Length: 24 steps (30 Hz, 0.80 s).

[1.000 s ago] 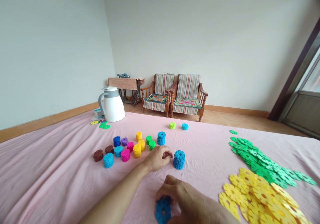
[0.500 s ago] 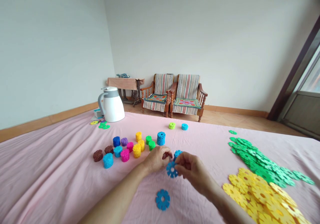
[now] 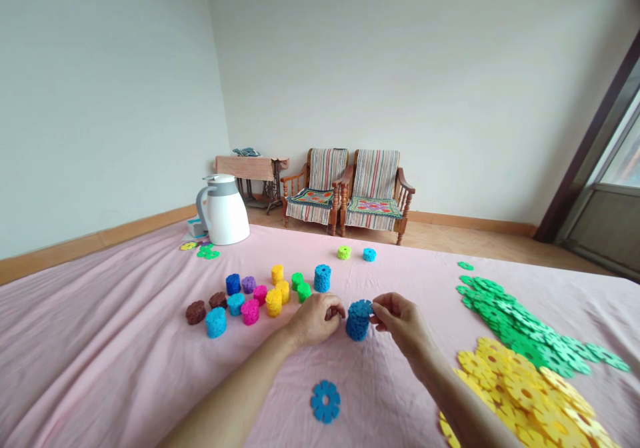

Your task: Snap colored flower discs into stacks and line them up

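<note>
My right hand pinches the right edge of a blue flower-shaped disc, which lies slightly off-centre on top of a blue disc stack. Left of that stack, my left hand rests on the cloth with its fingers curled in, and nothing shows in it. A single blue flower disc lies flat nearer to me, between my forearms.
Beyond my left hand stand several short disc stacks, among them a yellow one and a taller blue one. Loose yellow discs and green discs are heaped at right. A white jug stands at the far left on the pink cloth.
My right hand has carried the blue disc up and right onto the blue stack, which now shows fully. My left hand has stayed in place.
</note>
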Each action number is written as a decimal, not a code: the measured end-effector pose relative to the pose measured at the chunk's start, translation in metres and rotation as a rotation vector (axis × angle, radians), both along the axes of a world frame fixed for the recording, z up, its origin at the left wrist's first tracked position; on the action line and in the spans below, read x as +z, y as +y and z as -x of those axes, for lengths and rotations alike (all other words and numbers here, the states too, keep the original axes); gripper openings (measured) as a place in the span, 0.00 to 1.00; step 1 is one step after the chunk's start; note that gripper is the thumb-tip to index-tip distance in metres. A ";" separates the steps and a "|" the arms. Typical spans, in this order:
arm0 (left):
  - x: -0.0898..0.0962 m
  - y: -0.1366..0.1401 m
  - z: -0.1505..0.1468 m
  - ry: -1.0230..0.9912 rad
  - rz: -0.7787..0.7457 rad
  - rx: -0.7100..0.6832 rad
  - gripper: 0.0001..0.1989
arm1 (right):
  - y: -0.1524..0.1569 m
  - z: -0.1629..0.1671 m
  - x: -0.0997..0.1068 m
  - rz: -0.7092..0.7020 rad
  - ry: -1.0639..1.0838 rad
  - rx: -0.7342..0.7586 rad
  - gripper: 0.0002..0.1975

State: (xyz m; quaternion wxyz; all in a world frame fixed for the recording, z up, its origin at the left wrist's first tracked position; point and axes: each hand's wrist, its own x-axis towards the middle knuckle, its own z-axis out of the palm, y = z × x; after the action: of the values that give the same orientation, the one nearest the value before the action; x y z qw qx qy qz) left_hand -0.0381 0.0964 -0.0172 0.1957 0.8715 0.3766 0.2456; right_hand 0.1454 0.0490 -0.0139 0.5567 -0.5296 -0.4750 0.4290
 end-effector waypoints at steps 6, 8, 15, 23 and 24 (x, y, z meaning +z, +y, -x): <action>0.000 0.000 0.000 0.003 0.008 0.003 0.13 | 0.001 -0.002 -0.003 -0.014 -0.032 0.040 0.09; 0.000 0.000 0.000 0.001 0.003 0.001 0.13 | 0.001 -0.003 -0.005 -0.016 -0.072 0.031 0.08; -0.002 0.001 0.000 0.015 -0.001 -0.010 0.13 | 0.004 -0.014 -0.018 -0.004 -0.197 -0.099 0.08; 0.023 -0.011 0.013 0.159 0.060 -0.065 0.05 | 0.005 -0.018 -0.033 -0.058 -0.418 -0.110 0.07; 0.029 -0.016 0.016 0.194 0.078 -0.092 0.04 | 0.005 -0.017 -0.034 -0.070 -0.440 -0.109 0.07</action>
State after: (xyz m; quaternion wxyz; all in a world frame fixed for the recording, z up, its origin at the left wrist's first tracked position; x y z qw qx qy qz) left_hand -0.0545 0.0799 0.0122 0.2033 0.8992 0.3627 0.1359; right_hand 0.1626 0.0545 -0.0476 0.4801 -0.6156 -0.5702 0.2557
